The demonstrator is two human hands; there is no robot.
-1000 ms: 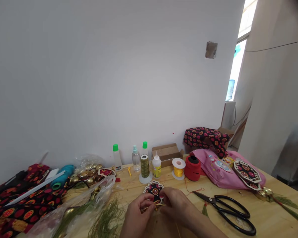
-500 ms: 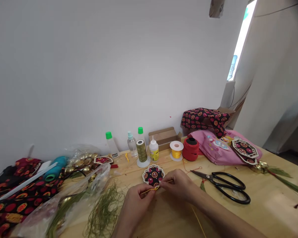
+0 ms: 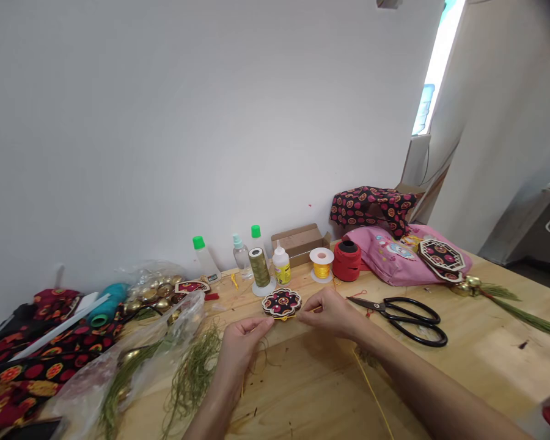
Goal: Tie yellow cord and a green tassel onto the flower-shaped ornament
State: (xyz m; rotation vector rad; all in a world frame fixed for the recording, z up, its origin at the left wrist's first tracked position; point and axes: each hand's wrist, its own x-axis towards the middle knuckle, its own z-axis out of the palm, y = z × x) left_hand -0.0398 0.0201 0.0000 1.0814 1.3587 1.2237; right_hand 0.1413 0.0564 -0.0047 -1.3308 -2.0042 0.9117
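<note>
A scalloped ornament [image 3: 282, 302] with a pale wooden rim and dark patterned fabric face lies flat on the table between my hands. Yellow cord [image 3: 284, 317] runs along its near edge, with a small loop or knot there. My left hand [image 3: 245, 336] pinches the cord at the left of the ornament. On the other side, my right hand [image 3: 325, 310] pinches the cord too, drawn out sideways. A long tail of yellow cord hangs below my right forearm toward the front edge.
Black-handled scissors [image 3: 403, 318] lie to the right. Behind stand a green thread spool [image 3: 259, 269], a glue bottle [image 3: 282, 266], a yellow cord spool [image 3: 321, 269] and a red cord roll [image 3: 347, 261]. Green tassel threads [image 3: 195, 366] lie left. A pink bag [image 3: 380, 253] sits back right.
My hands have drawn apart, pulling the yellow cord tighter and its loop smaller at the ornament's edge. The ornament now appears flatter. The head view has shifted slightly.
</note>
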